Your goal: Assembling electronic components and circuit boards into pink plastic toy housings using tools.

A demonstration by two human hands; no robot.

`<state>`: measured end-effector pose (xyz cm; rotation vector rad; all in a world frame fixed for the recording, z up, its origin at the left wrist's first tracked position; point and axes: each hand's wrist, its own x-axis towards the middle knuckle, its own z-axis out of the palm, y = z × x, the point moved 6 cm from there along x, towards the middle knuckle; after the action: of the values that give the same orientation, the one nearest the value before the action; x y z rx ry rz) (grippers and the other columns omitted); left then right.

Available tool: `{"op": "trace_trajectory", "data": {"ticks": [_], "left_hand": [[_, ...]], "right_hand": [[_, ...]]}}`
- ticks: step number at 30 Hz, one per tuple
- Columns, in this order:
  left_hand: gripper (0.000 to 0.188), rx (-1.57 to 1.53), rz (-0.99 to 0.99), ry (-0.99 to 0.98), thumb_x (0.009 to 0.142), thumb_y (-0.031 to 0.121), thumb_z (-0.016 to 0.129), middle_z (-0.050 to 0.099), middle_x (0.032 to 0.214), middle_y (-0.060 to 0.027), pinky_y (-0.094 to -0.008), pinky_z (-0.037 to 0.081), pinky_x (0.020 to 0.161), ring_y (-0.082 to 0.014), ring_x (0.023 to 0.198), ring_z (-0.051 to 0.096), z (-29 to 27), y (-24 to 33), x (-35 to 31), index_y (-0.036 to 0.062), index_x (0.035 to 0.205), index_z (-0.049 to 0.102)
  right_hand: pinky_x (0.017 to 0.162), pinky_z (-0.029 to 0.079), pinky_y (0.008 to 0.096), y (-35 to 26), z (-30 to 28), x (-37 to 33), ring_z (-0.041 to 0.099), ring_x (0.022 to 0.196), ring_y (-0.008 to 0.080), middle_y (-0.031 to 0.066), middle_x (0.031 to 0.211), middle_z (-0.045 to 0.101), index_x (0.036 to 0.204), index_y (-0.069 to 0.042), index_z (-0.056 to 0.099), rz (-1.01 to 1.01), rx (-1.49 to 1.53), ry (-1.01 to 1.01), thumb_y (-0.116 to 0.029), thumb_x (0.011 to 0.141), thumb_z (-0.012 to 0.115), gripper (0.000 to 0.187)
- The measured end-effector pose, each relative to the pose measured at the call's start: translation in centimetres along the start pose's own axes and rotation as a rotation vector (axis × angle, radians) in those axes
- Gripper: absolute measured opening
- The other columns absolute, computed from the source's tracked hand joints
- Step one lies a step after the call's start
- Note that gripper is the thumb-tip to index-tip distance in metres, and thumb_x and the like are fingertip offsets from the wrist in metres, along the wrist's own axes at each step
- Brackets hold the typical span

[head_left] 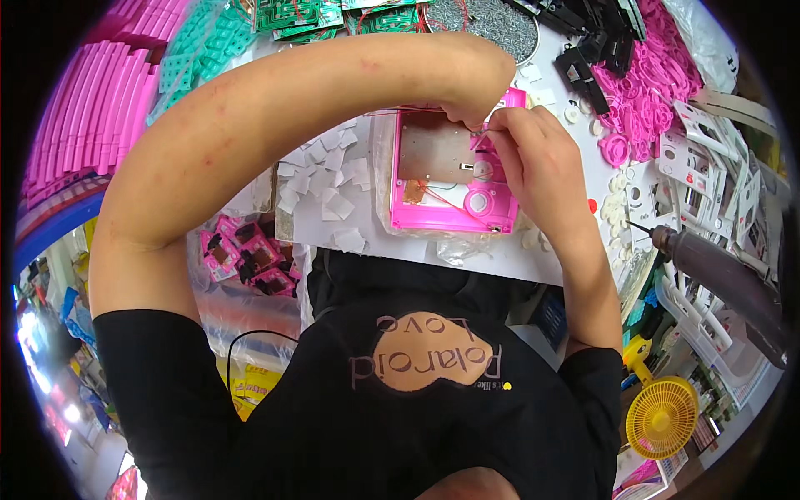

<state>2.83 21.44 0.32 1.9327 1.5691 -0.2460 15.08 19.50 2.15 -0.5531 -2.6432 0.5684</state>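
Observation:
A pink plastic housing (433, 223) lies in front of me at the table's edge. Inside it are a brownish flat plate (433, 146), thin red and green wires and a round pink ring (477, 202). My left hand (479, 83) reaches over from the far side, bent down at the wrist, its curled fingers at the housing's upper right part. Touching the same spot from the right is my right hand (542, 158), with thumb and fingertips pinched together. Whatever the fingertips hold is too small or hidden to make out.
White paper squares (325, 179) are scattered left of the housing. Green circuit boards (300, 17) and a bowl of screws (492, 25) sit beyond. At right are pink rings (650, 92), white panels (708, 167) and a hanging electric screwdriver (717, 271). Pink parts (92, 117) stack at left.

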Motion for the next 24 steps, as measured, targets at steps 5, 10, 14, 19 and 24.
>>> {"op": "trace_trajectory", "data": {"ticks": [5,10,14,19,24], "left_hand": [[0.011,0.007,0.039,-0.008,0.072,0.012,0.077,0.071,0.069,-0.011,-0.0406,0.055,0.066,-0.0255,0.068,0.07,0.1,0.1,0.3,0.0048,0.079,0.075],[0.01,-0.082,0.025,-0.049,0.071,0.011,0.077,0.071,0.069,-0.0105,-0.0402,0.055,0.066,-0.0247,0.068,0.07,-0.1,0.1,-0.1,0.0056,0.079,0.075],[0.009,-0.078,0.038,-0.034,0.071,0.012,0.078,0.072,0.07,-0.0105,-0.0411,0.056,0.067,-0.0263,0.07,0.071,0.2,0.0,0.1,0.0064,0.077,0.075],[0.009,-0.019,0.026,-0.015,0.071,0.012,0.078,0.072,0.073,-0.0118,-0.0421,0.055,0.067,-0.0275,0.071,0.07,0.5,-0.1,0.6,0.0062,0.077,0.075],[0.011,-0.091,0.005,-0.046,0.071,0.013,0.079,0.072,0.076,-0.0141,-0.044,0.055,0.067,-0.0292,0.072,0.071,0.8,-0.4,0.8,0.0055,0.078,0.075]], "right_hand": [[0.09,0.045,0.0411,1.0,0.7,-0.5,0.052,0.101,0.0312,0.0076,0.104,0.065,0.095,-0.008,0.071,0.025,0.022,0.125,-0.01,0.081,0.078,0.015],[0.098,0.038,0.0399,2.2,1.3,-0.6,0.045,0.113,0.0296,0.0058,0.111,0.063,0.089,-0.009,0.075,0.158,0.154,0.141,-0.01,0.08,0.079,0.01],[0.098,0.038,0.0395,2.0,1.1,-0.3,0.045,0.112,0.0299,0.0064,0.114,0.064,0.089,-0.009,0.075,0.131,0.129,0.079,-0.008,0.08,0.078,0.009],[0.101,0.038,0.0403,2.5,1.2,-0.9,0.044,0.114,0.03,0.0071,0.119,0.064,0.089,-0.007,0.075,0.195,0.23,0.098,-0.005,0.08,0.078,0.01],[0.101,0.038,0.0416,2.0,1.5,-0.9,0.044,0.114,0.0309,0.0064,0.119,0.064,0.091,-0.007,0.075,0.192,0.159,0.093,-0.008,0.08,0.078,0.011]]}}
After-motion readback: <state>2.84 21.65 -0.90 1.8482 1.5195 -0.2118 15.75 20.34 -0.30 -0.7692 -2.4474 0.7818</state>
